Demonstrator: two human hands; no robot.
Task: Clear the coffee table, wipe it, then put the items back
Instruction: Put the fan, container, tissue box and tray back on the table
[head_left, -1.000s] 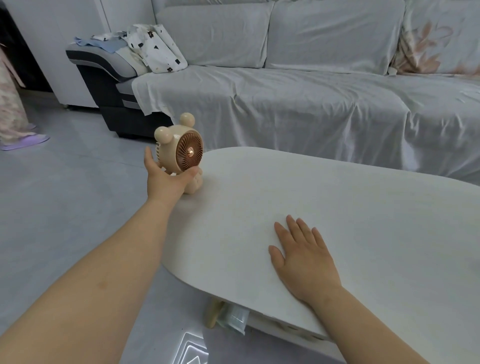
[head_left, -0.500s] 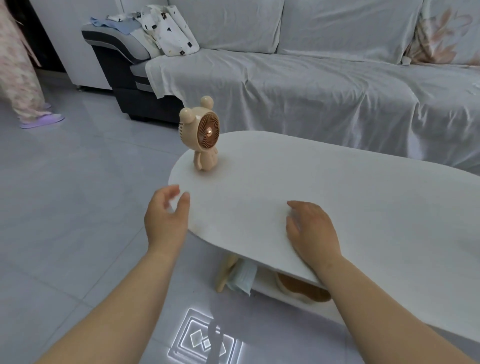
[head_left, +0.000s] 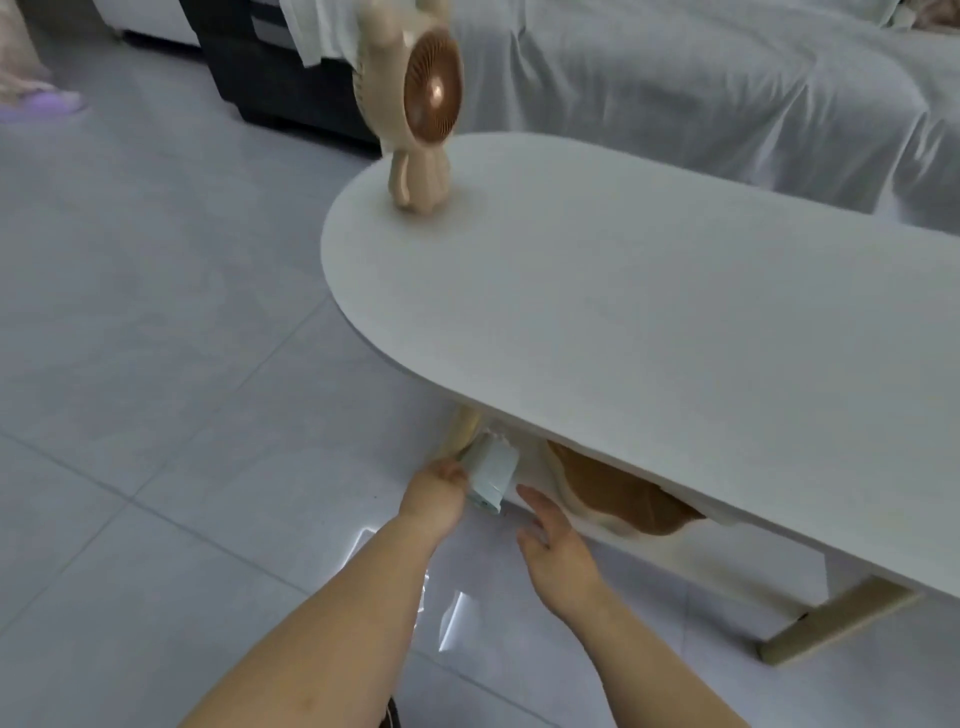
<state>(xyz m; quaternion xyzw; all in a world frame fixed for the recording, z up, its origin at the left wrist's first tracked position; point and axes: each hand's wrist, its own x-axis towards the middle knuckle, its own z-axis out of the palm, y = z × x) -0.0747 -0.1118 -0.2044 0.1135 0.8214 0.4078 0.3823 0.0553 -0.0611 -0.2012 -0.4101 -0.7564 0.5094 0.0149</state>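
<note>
A little tan fan (head_left: 415, 104) shaped like a bear stands upright on the white bench (head_left: 675, 322). It is at the round left end of the bench, near the far edge. Its long side runs up and down, from its two small feet to its ears at the top. The round brown grille on its front faces to the right and a bit toward the camera. The fan looks a little blurry. No name or writing can be read on it.

Both hands are down low, under the near edge of the bench. The left hand (head_left: 436, 493) reaches to a pale blue-green pack (head_left: 488, 475) that sits at the left end of the low shelf (head_left: 550, 499) under the bench top. The fingers of this grip are curled against the left side of the pack and touch it. The pack leans, with its top end up by the wooden leg (head_left: 460, 431) and its low end near the floor. Any writing on the pack is too small to read.

The right hand (head_left: 556, 551) is just to the right of the pack. This grip is open, with fingers spread and nothing in it. The fingertips point up toward the shelf. A brown and cream thing (head_left: 618, 499) lies on the shelf just past this hand; what it is cannot be told.

Behind the bench is a sofa (head_left: 701, 93) covered in a grey sheet. The floor (head_left: 156, 312) is pale tile.
</note>
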